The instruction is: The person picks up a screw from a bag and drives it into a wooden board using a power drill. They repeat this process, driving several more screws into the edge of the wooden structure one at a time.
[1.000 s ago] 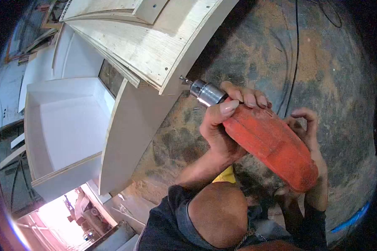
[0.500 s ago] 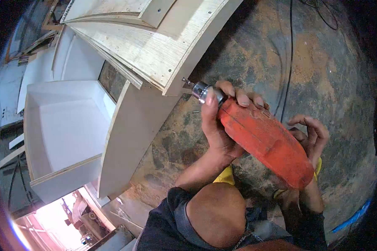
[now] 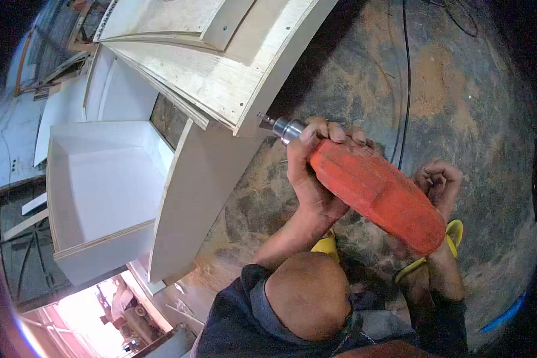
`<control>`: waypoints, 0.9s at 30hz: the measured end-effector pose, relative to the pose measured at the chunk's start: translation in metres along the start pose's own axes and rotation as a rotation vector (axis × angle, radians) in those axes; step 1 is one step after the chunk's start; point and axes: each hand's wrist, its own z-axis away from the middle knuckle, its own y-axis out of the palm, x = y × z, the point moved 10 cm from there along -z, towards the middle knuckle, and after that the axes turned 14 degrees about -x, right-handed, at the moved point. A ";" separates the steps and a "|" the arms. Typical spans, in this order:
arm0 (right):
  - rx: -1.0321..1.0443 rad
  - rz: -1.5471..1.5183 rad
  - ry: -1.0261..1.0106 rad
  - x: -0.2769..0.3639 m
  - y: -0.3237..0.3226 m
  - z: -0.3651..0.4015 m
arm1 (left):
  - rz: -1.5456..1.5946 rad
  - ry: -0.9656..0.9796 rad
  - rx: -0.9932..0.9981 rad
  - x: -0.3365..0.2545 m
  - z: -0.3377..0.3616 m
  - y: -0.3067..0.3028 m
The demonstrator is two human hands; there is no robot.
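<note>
A red power drill (image 3: 379, 194) lies slantwise across the middle of the view, its metal chuck and bit pointing up and left toward the corner of a pale wooden panel (image 3: 244, 98). My left hand (image 3: 316, 161) is wrapped round the front of the drill, just behind the chuck (image 3: 287, 129). At the drill's rear right is my right hand (image 3: 438, 185), its fingers curled; the drill body hides part of it, and what it grips cannot be made out. The bit's tip shows beside the panel's lower corner.
A white open box (image 3: 110, 185) stands at the left beside an upright board (image 3: 188, 197). A black cable (image 3: 407, 77) runs along the stained floor (image 3: 340, 77). My knee (image 3: 307, 295) and yellow footwear (image 3: 453, 234) are below. At lower left is a bright opening.
The view has shifted, and the box and panels appear slightly right and lower. The fingers of my right hand have curled in more. My left hand's thumb has moved on the chuck end.
</note>
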 end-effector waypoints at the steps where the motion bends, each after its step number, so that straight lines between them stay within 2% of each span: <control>1: -0.004 0.000 -0.005 0.001 -0.001 0.001 | 0.025 -0.020 -0.006 0.001 0.000 -0.003; 7: 0.045 0.092 0.048 -0.017 -0.007 0.013 | 0.049 -0.046 0.003 0.001 0.000 -0.003; 9: 0.042 0.108 0.172 -0.028 -0.009 0.015 | 0.053 -0.066 0.005 0.002 0.000 -0.001; 10: 0.046 0.117 0.167 -0.020 -0.007 0.011 | 0.053 -0.068 0.013 0.001 0.000 -0.001; 12: 0.206 0.220 -0.054 0.015 0.016 0.005 | 0.059 -0.071 0.022 0.002 0.001 -0.001; 15: 0.280 0.257 -0.160 0.022 0.024 0.002 | 0.045 -0.068 0.022 0.002 0.000 -0.002; 19: 0.288 0.303 -0.204 0.022 0.027 0.003 | 0.019 -0.071 0.042 0.005 -0.001 -0.005; 22: 0.314 0.281 -0.201 0.021 0.025 0.004 | 0.002 -0.043 0.046 0.003 0.000 -0.005; 25: 0.300 0.302 -0.124 0.011 0.022 0.003 | -0.072 0.010 0.054 0.004 0.001 -0.006; 27: 0.267 0.186 -0.014 0.001 0.016 0.003 | -0.123 0.046 0.064 0.004 -0.001 -0.009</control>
